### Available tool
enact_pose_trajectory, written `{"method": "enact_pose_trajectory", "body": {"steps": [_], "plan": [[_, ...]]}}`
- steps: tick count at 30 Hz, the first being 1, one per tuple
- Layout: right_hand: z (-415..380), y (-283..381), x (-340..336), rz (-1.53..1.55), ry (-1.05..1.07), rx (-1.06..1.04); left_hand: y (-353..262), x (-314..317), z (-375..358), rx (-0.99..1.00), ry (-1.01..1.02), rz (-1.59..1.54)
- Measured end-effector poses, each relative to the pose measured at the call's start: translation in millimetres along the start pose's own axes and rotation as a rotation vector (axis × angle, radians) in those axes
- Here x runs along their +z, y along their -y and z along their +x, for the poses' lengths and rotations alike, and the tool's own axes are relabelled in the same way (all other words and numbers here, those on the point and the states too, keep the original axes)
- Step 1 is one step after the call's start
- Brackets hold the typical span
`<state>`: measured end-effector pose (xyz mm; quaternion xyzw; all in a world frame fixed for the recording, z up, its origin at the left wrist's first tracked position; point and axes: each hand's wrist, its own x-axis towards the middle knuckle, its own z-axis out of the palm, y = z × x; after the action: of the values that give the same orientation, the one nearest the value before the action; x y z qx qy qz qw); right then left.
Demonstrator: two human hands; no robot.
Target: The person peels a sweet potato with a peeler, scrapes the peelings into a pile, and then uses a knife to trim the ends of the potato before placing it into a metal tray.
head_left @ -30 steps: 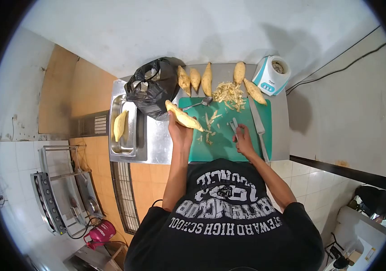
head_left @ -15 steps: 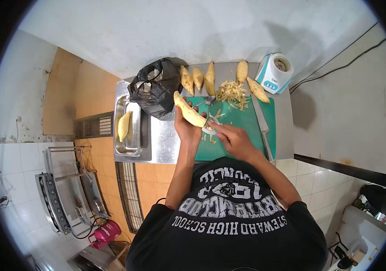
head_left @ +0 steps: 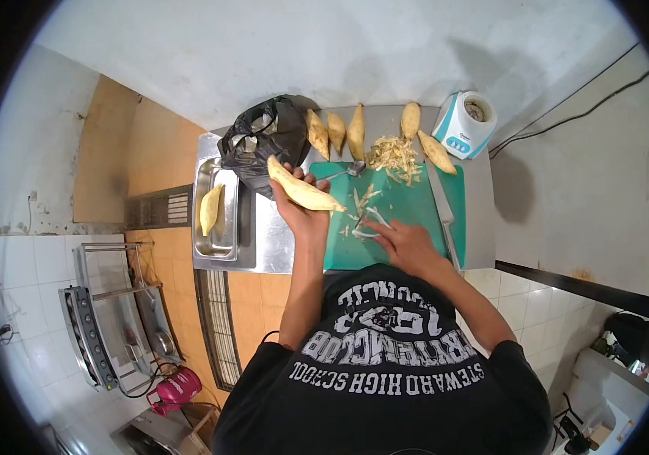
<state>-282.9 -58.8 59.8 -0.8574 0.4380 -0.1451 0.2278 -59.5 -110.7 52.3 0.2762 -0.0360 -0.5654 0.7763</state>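
Pale Y-shaped peeler (head_left: 380, 218) now leaves the long yellow tuber (head_left: 304, 193). Left hand (head_left: 304, 218) grips beneath, baring its top — right hand (head_left: 408, 246) pinches the peeler.

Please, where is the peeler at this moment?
In the head view, the peeler is in the right hand, over the lower left part of the green cutting board, slightly below and right of the peeled tuber held in the left hand.

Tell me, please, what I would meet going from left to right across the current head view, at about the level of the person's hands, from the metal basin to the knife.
Metal basin, peeled tuber held in the left hand, peeler, right hand, knife.
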Motion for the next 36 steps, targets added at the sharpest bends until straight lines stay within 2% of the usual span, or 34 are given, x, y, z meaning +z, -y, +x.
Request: {"method": "enact_pose_trajectory", "body": {"steps": [3, 5, 13, 15, 17, 21, 26, 29, 32, 36], "plan": [[1, 0, -4, 0.141, -0.101, 0.045, 1, -4, 2, 0.078, 0.019, -0.003], [19, 17, -21, 0.098, -0.197, -0.003, 13, -4, 1, 0.057, -0.095, 0.025], [8, -8, 15, -0.083, -0.192, -0.038, 10, 12, -9, 0.105, -0.181, 0.071], [8, -9, 11, -0.091, -0.170, -0.044, 13, 22, -10, 0.164, -0.328, 0.212], [13, 7, -6, -0.075, -0.241, -0.007, 17, 9, -7, 0.173, -0.283, 0.223], [29, 10, -4, -0.075, -0.234, -0.037, 20, 6, -11, 0.108, -0.199, 0.197], [24, -21, 11, -0.163, -0.223, -0.038, 7, 3, -6, 0.133, -0.229, 0.152], [30, 3, -14, -0.107, -0.154, -0.051, 9, 2, -8, 0.178, -0.251, 0.190], [40, 11, -10, -0.126, -0.149, -0.100, 10, 2, -7, 0.140, -0.204, 0.151], [34, -11, -3, -0.168, -0.079, -0.076, 2, 2, -8, 0.129, -0.240, 0.171]]}}
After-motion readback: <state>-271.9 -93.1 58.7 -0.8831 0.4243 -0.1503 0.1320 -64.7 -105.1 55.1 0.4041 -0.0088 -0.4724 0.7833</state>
